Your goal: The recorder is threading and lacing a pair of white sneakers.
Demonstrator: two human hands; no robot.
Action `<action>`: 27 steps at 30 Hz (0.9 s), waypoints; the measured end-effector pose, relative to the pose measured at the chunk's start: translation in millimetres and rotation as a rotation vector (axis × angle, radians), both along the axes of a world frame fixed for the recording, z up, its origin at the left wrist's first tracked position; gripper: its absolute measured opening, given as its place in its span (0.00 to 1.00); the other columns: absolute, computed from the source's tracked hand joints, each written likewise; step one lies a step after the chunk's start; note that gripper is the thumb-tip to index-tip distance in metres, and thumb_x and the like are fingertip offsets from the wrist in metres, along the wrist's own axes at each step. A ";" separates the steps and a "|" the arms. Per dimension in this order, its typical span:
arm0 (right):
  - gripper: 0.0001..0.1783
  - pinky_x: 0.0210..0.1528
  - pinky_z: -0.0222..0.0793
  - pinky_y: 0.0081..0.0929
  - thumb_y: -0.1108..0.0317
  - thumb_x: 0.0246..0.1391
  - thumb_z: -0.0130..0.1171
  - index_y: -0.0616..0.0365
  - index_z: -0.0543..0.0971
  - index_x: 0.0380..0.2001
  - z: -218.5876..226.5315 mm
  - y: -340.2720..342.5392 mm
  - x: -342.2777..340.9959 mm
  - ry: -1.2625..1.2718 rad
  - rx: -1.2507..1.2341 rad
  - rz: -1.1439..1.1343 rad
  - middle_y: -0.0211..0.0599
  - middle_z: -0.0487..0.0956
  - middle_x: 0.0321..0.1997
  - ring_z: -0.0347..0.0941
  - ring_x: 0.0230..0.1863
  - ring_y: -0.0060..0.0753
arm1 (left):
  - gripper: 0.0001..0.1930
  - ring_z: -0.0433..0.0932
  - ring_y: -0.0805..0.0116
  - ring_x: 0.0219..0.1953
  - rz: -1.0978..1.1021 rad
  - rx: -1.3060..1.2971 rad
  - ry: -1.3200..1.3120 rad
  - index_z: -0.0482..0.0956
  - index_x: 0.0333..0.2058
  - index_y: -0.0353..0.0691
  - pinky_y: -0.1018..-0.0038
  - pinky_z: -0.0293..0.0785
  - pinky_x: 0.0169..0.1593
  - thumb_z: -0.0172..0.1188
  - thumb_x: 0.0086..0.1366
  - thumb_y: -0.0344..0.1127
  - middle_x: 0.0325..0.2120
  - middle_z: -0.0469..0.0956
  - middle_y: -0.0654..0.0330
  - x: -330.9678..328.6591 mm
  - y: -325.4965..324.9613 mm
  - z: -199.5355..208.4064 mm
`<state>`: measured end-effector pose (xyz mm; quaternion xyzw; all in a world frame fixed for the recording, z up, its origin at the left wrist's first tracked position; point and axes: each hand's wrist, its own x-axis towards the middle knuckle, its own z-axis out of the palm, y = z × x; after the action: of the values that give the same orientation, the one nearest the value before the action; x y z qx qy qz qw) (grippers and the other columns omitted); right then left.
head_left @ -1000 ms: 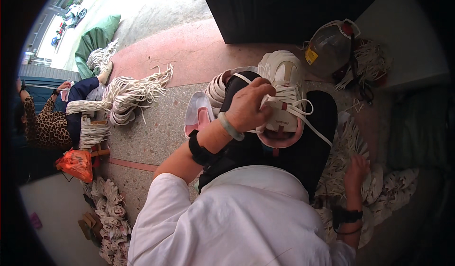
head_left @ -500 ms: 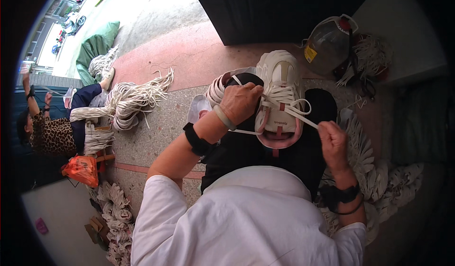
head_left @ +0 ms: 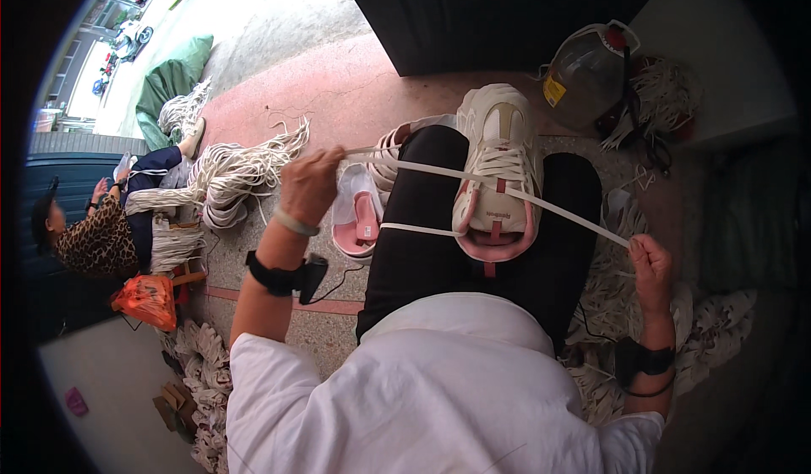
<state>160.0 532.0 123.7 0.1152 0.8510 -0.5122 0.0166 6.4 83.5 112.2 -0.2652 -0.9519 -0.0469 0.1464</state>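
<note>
A cream sneaker (head_left: 497, 128) with a pink lining rests on my thighs, its toe pointing away from me. Its flat white lace (head_left: 573, 215) runs out to both sides from the top of the tongue and looks taut. My left hand (head_left: 311, 185), raised beyond my left thigh, pinches one lace end. Out past my right thigh, my right hand (head_left: 651, 271) grips the other end between closed fingers. Lower rows of lacing cross the sneaker's front. A thin white band (head_left: 420, 229) stretches over my left thigh to the sneaker's side.
A pale shoe with a pink insole (head_left: 359, 219) lies left of my leg. Bundled laces (head_left: 245, 174) spread farther left, near a seated co-worker (head_left: 97, 233). A clear plastic jug (head_left: 587, 77) stands front right. Pale shoe pieces (head_left: 714, 330) are heaped at my right.
My hands have moved far apart, the left leftward and the right outward and nearer me. Loose loops over the tongue have straightened into a taut lace. The co-worker's raised arm has come down.
</note>
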 end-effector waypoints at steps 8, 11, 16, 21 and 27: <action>0.08 0.23 0.51 0.15 0.70 0.54 0.50 0.63 0.70 0.25 -5.1 14.5 -8.2 -0.037 0.024 0.079 0.23 0.63 0.18 0.54 0.22 0.12 | 0.09 0.75 0.59 0.21 0.002 0.010 -0.101 0.74 0.33 0.45 0.68 0.69 0.22 0.54 0.51 0.28 0.21 0.74 0.59 24.0 -35.2 -22.9; 0.04 0.23 0.55 0.19 0.74 0.50 0.52 0.63 0.70 0.28 15.2 7.2 -9.9 -0.047 0.124 0.166 0.28 0.65 0.18 0.59 0.22 0.16 | 0.09 0.74 0.60 0.22 -0.040 0.081 -0.082 0.74 0.33 0.43 0.69 0.70 0.24 0.54 0.51 0.27 0.21 0.73 0.58 22.6 -39.7 -20.4; 0.12 0.23 0.62 0.31 0.79 0.43 0.56 0.62 0.70 0.34 36.9 41.3 -0.1 0.413 0.796 0.402 0.40 0.70 0.26 0.69 0.25 0.36 | 0.07 0.74 0.58 0.24 -0.051 0.030 -0.029 0.73 0.32 0.40 0.69 0.71 0.27 0.52 0.53 0.24 0.23 0.73 0.56 15.0 -89.7 -4.6; 0.16 0.28 0.66 0.37 0.80 0.45 0.53 0.64 0.72 0.41 62.6 155.4 20.5 0.592 1.315 0.574 0.46 0.73 0.33 0.71 0.30 0.47 | 0.08 0.75 0.55 0.26 0.121 -0.158 0.041 0.72 0.35 0.39 0.65 0.71 0.29 0.52 0.55 0.26 0.25 0.74 0.54 5.7 -189.0 5.2; 0.17 0.47 0.67 0.33 0.75 0.57 0.42 0.61 0.69 0.49 109.6 297.5 17.3 0.492 1.498 0.090 0.40 0.71 0.51 0.68 0.51 0.38 | 0.08 0.75 0.52 0.27 0.275 0.015 0.151 0.75 0.28 0.37 0.62 0.68 0.29 0.50 0.61 0.34 0.23 0.75 0.49 -16.0 -218.7 24.5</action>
<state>177.3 829.5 233.3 -0.0553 0.9524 0.1878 -0.2335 -9.6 -135.2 136.7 -0.1338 -0.9652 -0.0134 0.2243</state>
